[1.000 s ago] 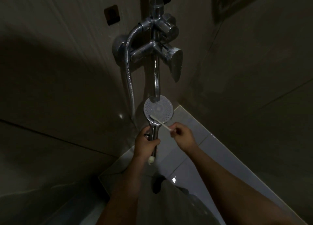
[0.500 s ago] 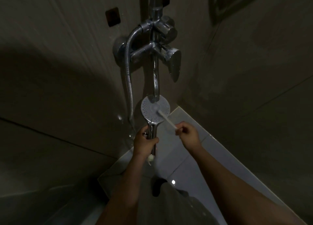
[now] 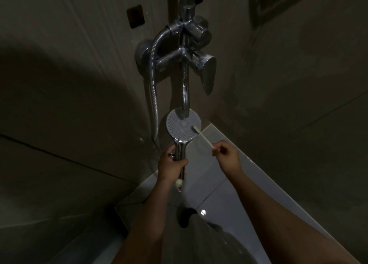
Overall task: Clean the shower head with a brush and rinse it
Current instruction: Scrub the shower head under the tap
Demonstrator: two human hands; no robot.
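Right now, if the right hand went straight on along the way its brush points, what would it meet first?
The shower head: the brush in the right hand has its tip on the perforated face near the right edge, so the hand would likely meet that rim first. Depth is unclear.

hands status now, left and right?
Left hand: grips the shower head by its handle.
Right hand: pinches the brush.

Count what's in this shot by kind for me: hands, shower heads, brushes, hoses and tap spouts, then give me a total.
Hands: 2, left hand and right hand
Shower head: 1
Brush: 1
Hose: 1
Tap spout: 1
Total: 6
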